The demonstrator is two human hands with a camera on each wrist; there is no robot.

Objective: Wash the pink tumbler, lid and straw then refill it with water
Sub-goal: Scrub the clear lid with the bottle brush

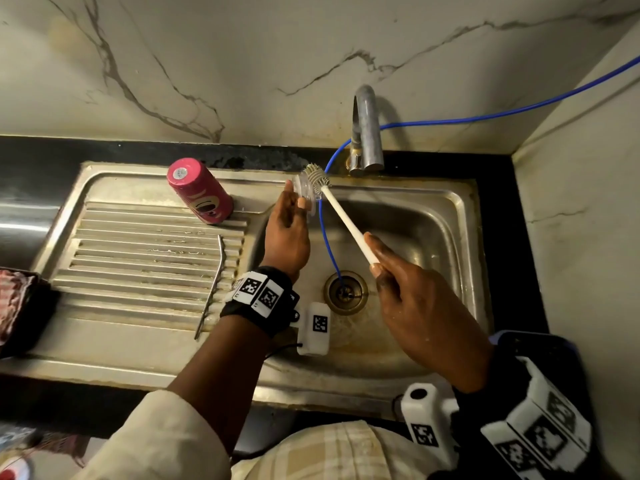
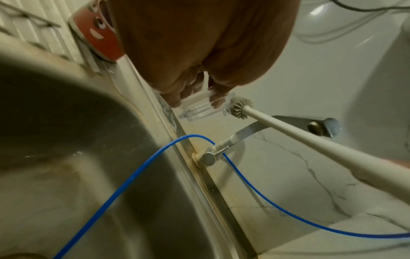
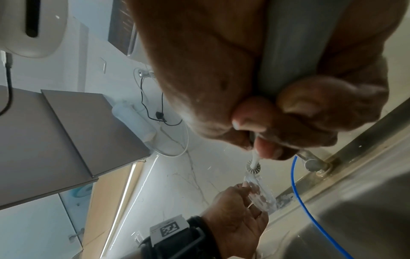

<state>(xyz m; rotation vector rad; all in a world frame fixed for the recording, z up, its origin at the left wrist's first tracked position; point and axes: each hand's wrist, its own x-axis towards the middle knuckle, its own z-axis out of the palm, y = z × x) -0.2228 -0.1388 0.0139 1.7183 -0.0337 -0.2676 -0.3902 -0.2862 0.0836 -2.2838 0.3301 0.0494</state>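
The pink tumbler [image 1: 200, 191] stands upside down on the drainboard's far edge, also seen in the left wrist view [image 2: 97, 35]. A bent metal straw [image 1: 213, 282] lies on the drainboard ridges. My left hand [image 1: 287, 230] pinches the clear lid [image 1: 306, 195] above the basin's far left corner; the lid [image 2: 199, 107] shows between its fingers. My right hand [image 1: 415, 299] grips the white handle of a bottle brush [image 1: 346, 223], whose grey bristle head [image 1: 317, 176] touches the lid. The brush head [image 3: 252, 167] meets the lid [image 3: 259, 194] in the right wrist view.
A steel tap [image 1: 365, 133] stands behind the sink basin [image 1: 433, 230], no water visibly running. A blue hose [image 1: 327, 244] runs from the right wall past the tap down into the drain [image 1: 345, 292]. A checked cloth [image 1: 14, 299] lies at the left counter edge.
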